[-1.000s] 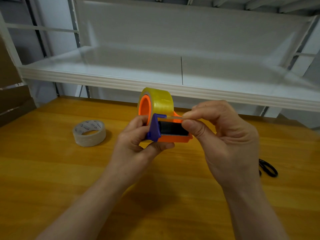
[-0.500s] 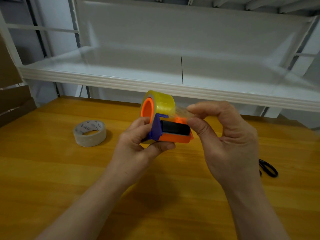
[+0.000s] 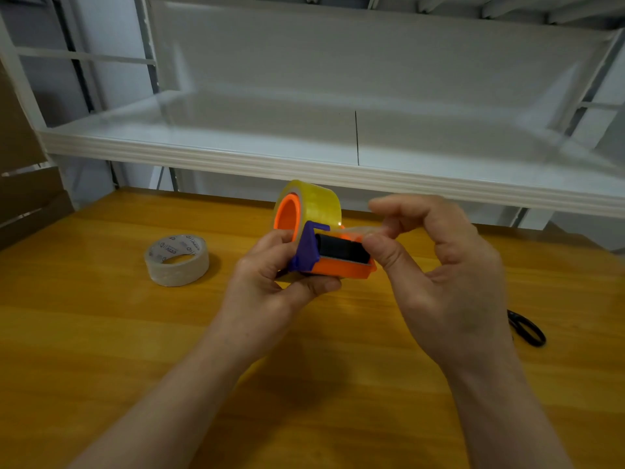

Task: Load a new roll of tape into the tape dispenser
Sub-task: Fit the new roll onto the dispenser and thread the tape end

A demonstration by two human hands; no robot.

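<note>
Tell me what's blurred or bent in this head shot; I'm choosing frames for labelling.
Head view: the right hand is motion-blurred at its fingertips, and the clear tape strip it pinches is faint; the left hand, tape dispenser and spare tape roll are fairly sharp; the wide-angle lens bows the white shelf; soft shadows fall on the table under the arms.

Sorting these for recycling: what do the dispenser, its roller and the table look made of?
Dispenser: looks like moulded plastic, matte orange and purple, uniform colour.
Roller: dull black, possibly rubber or foam; cannot tell which.
Table: wood or wood-look laminate, glossy yellow-brown with visible grain lines; which one is unclear.
</note>
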